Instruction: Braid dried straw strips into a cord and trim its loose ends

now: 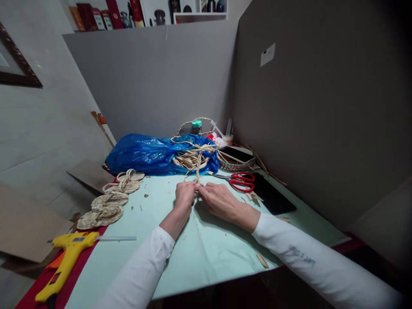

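Observation:
A pale braided straw cord runs from my two hands up toward the blue plastic bag. My left hand is closed on the near end of the braid. Beside it, my right hand pinches the same end, its fingertips touching those of the left. The fingers partly hide the strands between them. Loose dry straw spills from the mouth of the bag, and a thin loop of cord arches above it. Red-handled scissors lie just beyond my right hand.
Several small woven straw slippers line the table's left side. A yellow glue gun with a glue stick lies at the left edge. On the right are a black tablet-like slab and a woven basket holding a phone. Grey panels stand behind.

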`<control>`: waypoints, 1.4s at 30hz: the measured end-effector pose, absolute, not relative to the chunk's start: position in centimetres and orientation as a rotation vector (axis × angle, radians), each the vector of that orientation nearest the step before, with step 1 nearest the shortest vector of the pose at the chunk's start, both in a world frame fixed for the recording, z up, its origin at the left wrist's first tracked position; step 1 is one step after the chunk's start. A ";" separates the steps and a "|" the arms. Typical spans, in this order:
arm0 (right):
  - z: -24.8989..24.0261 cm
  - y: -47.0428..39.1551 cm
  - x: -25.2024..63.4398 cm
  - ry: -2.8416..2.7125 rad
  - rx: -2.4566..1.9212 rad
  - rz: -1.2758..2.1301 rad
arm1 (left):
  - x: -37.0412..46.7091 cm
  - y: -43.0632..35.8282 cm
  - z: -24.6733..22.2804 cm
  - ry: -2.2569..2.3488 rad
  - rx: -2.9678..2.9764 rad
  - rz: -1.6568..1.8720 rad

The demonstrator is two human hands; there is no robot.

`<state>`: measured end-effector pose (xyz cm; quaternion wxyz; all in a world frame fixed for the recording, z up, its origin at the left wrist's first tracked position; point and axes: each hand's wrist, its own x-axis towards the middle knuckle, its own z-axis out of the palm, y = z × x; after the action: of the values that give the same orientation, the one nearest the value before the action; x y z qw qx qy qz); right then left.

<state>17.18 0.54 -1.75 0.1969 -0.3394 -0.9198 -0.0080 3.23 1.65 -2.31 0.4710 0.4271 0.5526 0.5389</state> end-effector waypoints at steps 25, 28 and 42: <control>-2.3 5.4 19.0 -1.426 -0.949 1.234 | 5.7 0.1 -1.6 1.080 1.370 1.121; -1.8 4.8 19.0 -1.463 -0.875 1.287 | 5.5 0.2 -1.8 1.127 1.347 1.183; -1.4 3.3 18.6 -1.812 -0.876 1.233 | 4.3 0.6 -1.1 1.251 1.274 1.277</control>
<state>18.61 3.35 -1.36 0.3805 -0.3432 -0.7099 0.4832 4.26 0.62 -1.12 0.4558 0.5165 0.5073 0.5179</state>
